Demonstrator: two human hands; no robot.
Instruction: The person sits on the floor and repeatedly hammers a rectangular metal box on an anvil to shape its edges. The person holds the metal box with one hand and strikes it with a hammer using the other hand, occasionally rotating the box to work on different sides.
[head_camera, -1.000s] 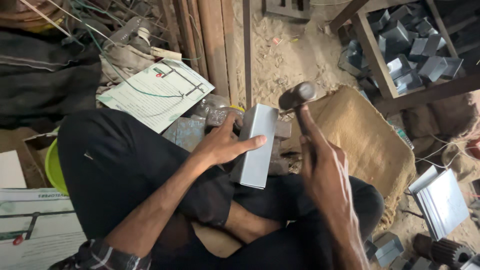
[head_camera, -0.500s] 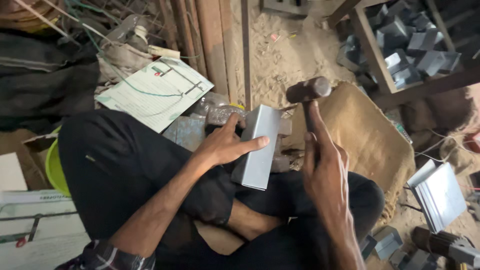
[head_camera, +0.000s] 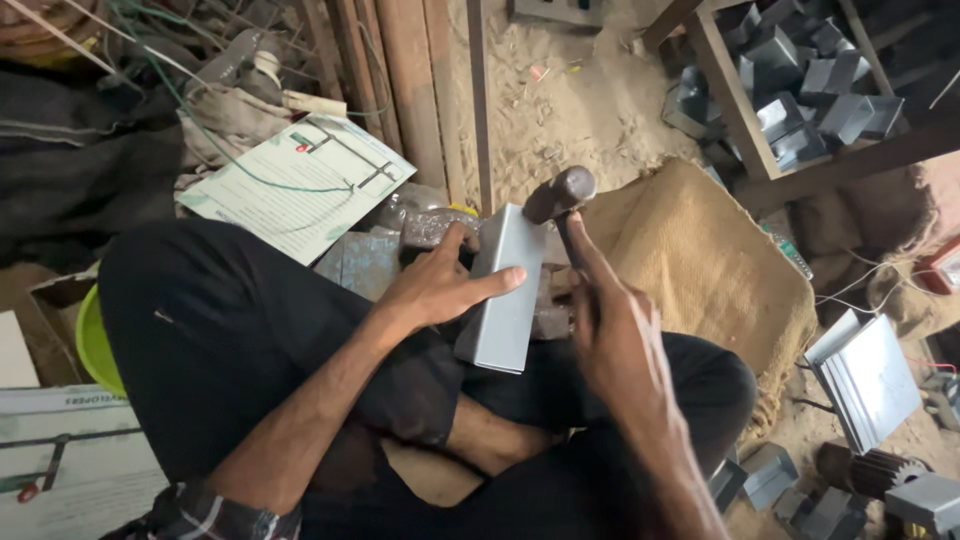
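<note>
Grey sheet-metal box (head_camera: 503, 290) lay across a dark iron block (head_camera: 440, 228) before the seated person, pinned under the flat, spread left hand (head_camera: 440, 287). Just beside it, the right hand (head_camera: 608, 325) gripped a hammer (head_camera: 560, 195), its head touching the box's far end.

A folded grey sheet-metal box (head_camera: 503, 290) — long, rectangular, with a smooth matt face and crisp bent edges — lies tilted over the iron block (head_camera: 440, 228) between the person's knees, its near end lower and pointing toward the lap. The left hand (head_camera: 440, 285) presses flat on its left side, thumb up along the edge. A hammer (head_camera: 560, 195) with a dark, rounded steel head and dark handle sits at the box's far upper corner — gripped by the right hand (head_camera: 615, 335).
</note>
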